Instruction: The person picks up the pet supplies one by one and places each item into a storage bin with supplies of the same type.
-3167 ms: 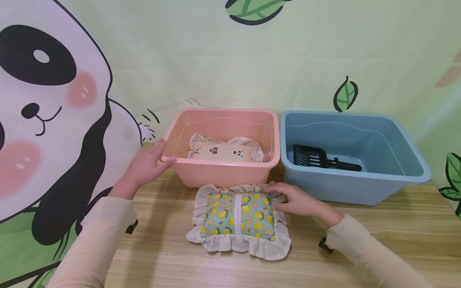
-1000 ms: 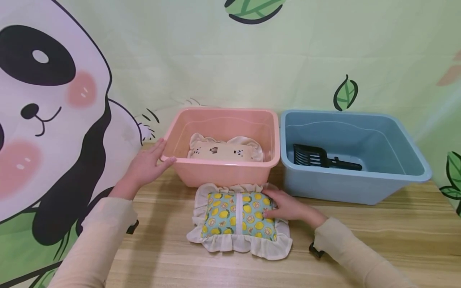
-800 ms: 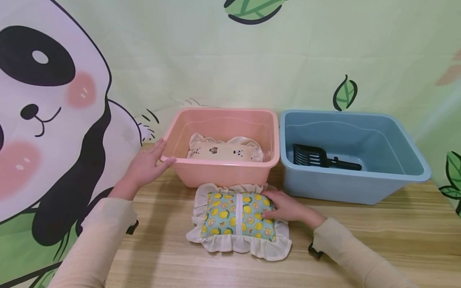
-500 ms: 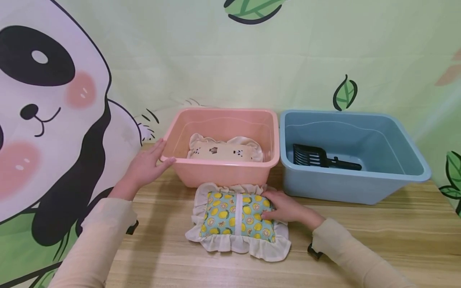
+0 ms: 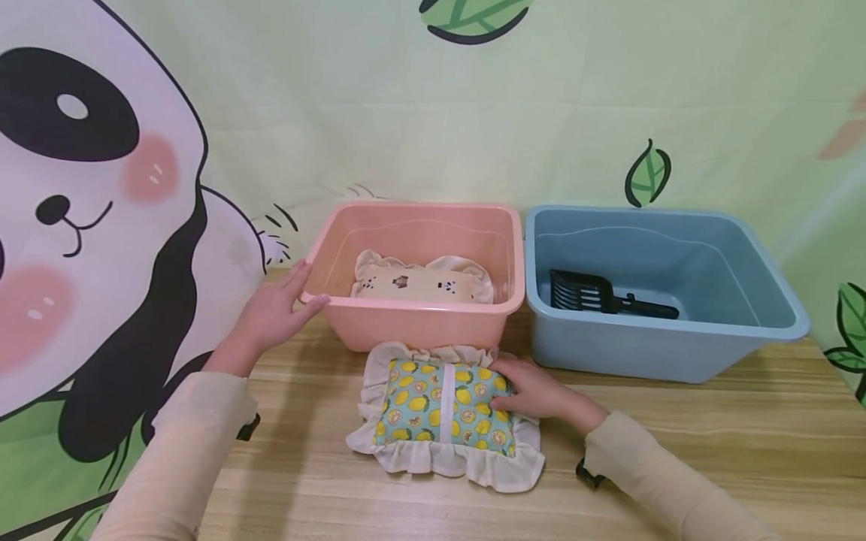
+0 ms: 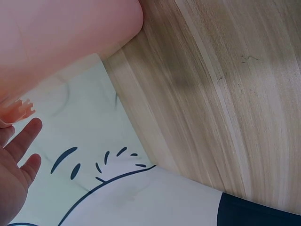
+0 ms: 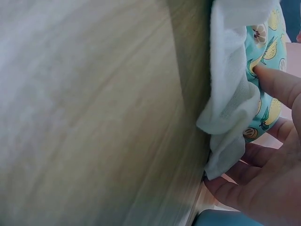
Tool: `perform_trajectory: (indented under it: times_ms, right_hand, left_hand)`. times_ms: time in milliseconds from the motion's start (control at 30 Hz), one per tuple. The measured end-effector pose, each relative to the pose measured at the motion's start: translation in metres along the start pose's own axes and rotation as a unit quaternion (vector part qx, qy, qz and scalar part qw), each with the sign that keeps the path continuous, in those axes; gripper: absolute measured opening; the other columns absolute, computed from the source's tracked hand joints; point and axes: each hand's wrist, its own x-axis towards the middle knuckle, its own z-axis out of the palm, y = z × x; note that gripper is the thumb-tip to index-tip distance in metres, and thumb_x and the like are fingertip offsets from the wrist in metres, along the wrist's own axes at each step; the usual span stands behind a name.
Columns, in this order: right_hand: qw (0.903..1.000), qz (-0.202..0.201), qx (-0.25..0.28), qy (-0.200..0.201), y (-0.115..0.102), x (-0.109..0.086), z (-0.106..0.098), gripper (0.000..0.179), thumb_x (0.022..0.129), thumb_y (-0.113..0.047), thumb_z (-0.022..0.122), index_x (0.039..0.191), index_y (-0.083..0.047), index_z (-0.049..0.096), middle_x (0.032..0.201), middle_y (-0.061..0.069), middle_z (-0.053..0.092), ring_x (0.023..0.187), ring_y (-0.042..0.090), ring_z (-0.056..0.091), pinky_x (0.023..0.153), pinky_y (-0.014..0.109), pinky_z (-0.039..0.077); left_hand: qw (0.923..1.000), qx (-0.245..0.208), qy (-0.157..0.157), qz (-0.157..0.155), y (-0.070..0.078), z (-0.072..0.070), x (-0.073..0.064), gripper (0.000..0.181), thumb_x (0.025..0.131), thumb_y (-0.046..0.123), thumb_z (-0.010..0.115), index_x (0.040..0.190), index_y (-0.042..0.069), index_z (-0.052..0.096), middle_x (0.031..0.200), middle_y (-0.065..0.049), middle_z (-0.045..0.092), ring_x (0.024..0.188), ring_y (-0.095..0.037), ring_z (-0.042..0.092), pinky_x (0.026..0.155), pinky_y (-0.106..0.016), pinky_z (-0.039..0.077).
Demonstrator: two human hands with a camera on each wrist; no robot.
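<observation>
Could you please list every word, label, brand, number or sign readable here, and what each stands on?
There is none that can be read in any view.
Cream pillow: small dark prints, too small to tell whether any is lettering.
Lemon-print pillow: fruit pattern only, no lettering seen.
Pink tub, blue tub, black scoop: no readable marking.

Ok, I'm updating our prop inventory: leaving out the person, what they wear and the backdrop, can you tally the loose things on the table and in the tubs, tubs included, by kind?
Tubs: 2 (pink tub, blue tub)
Cushions: 2 (lemon-print cushion, cream cushion)
Scoops: 1 (black scoop)
Total: 5
</observation>
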Motion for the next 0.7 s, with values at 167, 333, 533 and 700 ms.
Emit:
perform_trajectory:
  times_ms: [167,333,533,700]
  right_hand:
    - [1.0,-0.001,0.001,0.01,-0.0017,-0.0008,0.0007,0.035,0.079,-0.029,0.066,0.109,-0.015,0.055,0.118,0.005,0.053,0.108,0.02,0.048,0.093,0.045,0.037]
    - [0.9996,-0.003,0.002,0.027,-0.0034,-0.0004,0.0023,0.022,0.078,-0.022,0.066,0.099,-0.016,0.059,0.102,0.0,0.058,0.089,0.013,0.051,0.083,0.035,0.043]
    - [0.9985,-0.023,-0.012,0.049,-0.0048,-0.0019,0.0036,0.011,0.078,-0.018,0.065,0.088,-0.015,0.061,0.087,-0.004,0.061,0.079,0.009,0.053,0.073,0.028,0.045]
    - [0.9981,-0.032,-0.002,0.052,-0.0046,-0.0033,0.0035,0.006,0.08,-0.016,0.063,0.086,-0.016,0.062,0.084,-0.005,0.062,0.077,0.007,0.053,0.07,0.025,0.046]
  left_hand:
    - [1.0,-0.002,0.003,0.003,-0.0008,0.0006,-0.0007,0.077,0.087,0.056,0.037,0.14,0.003,0.02,0.145,-0.017,0.022,0.127,-0.041,0.029,0.101,-0.052,0.028]
    - [1.0,0.001,0.002,0.004,-0.0017,0.0014,-0.0005,0.076,0.088,0.055,0.036,0.14,0.003,0.019,0.145,-0.017,0.022,0.127,-0.04,0.029,0.101,-0.052,0.028]
    - [1.0,-0.003,0.001,0.004,-0.0011,0.0001,-0.0003,0.076,0.087,0.055,0.037,0.14,0.003,0.02,0.145,-0.016,0.021,0.127,-0.04,0.03,0.101,-0.052,0.028]
    - [1.0,-0.008,-0.001,0.002,-0.0005,-0.0007,-0.0006,0.076,0.087,0.055,0.038,0.14,0.003,0.02,0.145,-0.016,0.02,0.128,-0.04,0.029,0.101,-0.052,0.027]
